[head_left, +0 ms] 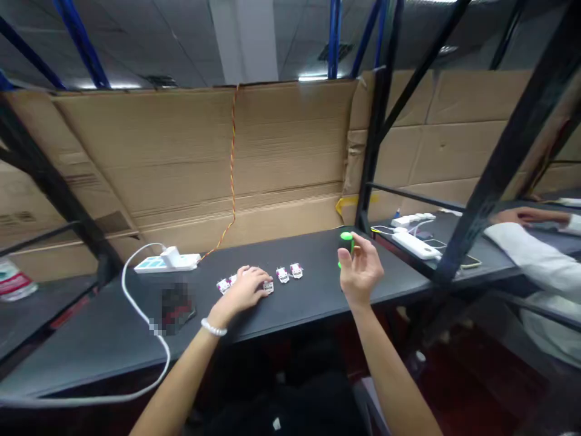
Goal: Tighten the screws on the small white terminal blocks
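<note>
My left hand (246,287) rests palm down over a row of small white and purple parts on the dark table, its fingers on some of them. To its right lie two more of these parts, one (282,275) beside the other (296,270). My right hand (362,270) is raised at the table's right part, its fingers curled beside a black cylinder with a green top (346,236). The hand partly covers the cylinder, and its fingertips seem to be round it.
A white power strip (184,263) with a plugged-in charger and white cable (136,303) is at the left, near a blurred dark object (175,309). Black metal posts (374,145) stand at the right. Beyond them, another person's sleeve (521,245) reaches over a neighbouring table.
</note>
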Demonstrator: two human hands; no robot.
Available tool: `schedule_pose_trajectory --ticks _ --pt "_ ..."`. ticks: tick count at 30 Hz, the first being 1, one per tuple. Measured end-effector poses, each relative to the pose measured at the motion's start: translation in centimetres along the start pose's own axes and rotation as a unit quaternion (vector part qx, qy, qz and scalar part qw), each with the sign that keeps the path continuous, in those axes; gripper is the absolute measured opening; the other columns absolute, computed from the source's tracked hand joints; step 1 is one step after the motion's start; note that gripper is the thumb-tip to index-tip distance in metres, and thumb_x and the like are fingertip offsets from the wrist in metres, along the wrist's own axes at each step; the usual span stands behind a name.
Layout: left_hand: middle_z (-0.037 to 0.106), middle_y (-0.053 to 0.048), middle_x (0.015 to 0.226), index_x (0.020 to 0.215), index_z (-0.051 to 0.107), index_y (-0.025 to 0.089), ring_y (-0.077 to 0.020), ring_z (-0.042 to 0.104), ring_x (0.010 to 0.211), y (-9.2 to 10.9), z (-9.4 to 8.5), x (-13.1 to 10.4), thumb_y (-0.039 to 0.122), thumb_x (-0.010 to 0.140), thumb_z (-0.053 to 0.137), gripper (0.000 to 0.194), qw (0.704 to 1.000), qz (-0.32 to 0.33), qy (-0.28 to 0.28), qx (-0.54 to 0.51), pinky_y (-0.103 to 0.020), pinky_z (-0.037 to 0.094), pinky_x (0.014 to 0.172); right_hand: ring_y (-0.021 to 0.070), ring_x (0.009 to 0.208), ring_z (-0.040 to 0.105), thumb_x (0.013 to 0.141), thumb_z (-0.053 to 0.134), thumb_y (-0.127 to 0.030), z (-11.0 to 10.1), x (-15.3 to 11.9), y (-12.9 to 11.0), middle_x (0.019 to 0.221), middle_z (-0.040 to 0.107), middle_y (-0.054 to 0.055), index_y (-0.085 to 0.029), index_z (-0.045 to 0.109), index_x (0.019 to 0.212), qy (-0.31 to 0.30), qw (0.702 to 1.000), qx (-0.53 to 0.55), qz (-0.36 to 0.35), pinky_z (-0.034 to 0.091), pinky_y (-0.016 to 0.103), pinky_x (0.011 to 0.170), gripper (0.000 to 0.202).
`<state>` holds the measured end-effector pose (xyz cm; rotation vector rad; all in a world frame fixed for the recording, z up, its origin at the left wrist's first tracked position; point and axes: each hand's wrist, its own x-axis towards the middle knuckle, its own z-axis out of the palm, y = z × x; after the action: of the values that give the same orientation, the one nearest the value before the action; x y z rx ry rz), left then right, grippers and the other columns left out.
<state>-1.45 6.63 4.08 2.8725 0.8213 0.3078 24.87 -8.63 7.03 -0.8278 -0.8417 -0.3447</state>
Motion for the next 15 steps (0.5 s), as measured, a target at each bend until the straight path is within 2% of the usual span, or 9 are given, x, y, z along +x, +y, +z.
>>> schedule_pose_trajectory --ticks 2,6,11,15 --pt "0.074 -0.01 0.134 0.126 0.074 0.025 -0.0318 0.062 0.133 1.4 0.3 -1.1 0.023 0.097 0.07 0.029 1.0 0.018 0.015 -0.005 -0.059 0.029 0.126 0.019 0.085 0.07 0.088 0.083 -0.044 0.4 -0.5 -0.1 0.106 0.073 0.008 -0.021 0.072 0.121 -0.028 0.999 0.001 0.035 0.061 0.033 0.076 0.041" --pt "0.071 -0.012 0.135 0.131 0.072 0.023 -0.0302 0.064 0.126 3.8 1.4 -3.3 0.027 0.099 0.07 0.032 0.996 0.038 0.039 -0.074 -0.05 0.046 0.116 0.02 0.094 0.074 0.087 0.084 -0.048 1.1 -1.2 -0.4 0.117 0.073 0.01 -0.022 0.061 0.141 -0.084 0.991 0.041 0.093 0.064 0.032 0.08 0.063" --pt "0.068 -0.011 0.135 0.13 0.07 0.025 -0.028 0.065 0.126 5.5 3.1 -4.7 0.027 0.1 0.069 0.031 0.979 0.019 0.082 -0.183 -0.045 0.052 0.115 0.0185 0.089 0.075 0.099 0.071 -0.044 1.4 -2.2 -0.1 0.117 0.074 0.011 -0.022 0.062 0.145 -0.207 0.97 0.019 0.126 0.066 0.036 0.084 0.052" --pt "0.068 -0.01 0.134 0.129 0.071 0.025 -0.028 0.065 0.125 5.8 3.5 -4.8 0.026 0.099 0.069 0.03 0.97 0.019 0.1 -0.218 -0.045 0.052 0.115 0.02 0.097 0.075 0.101 0.069 -0.04 1.8 -3.4 0.5 0.119 0.072 0.011 -0.022 0.062 0.147 -0.234 0.967 -0.005 0.103 0.067 0.037 0.088 0.05"
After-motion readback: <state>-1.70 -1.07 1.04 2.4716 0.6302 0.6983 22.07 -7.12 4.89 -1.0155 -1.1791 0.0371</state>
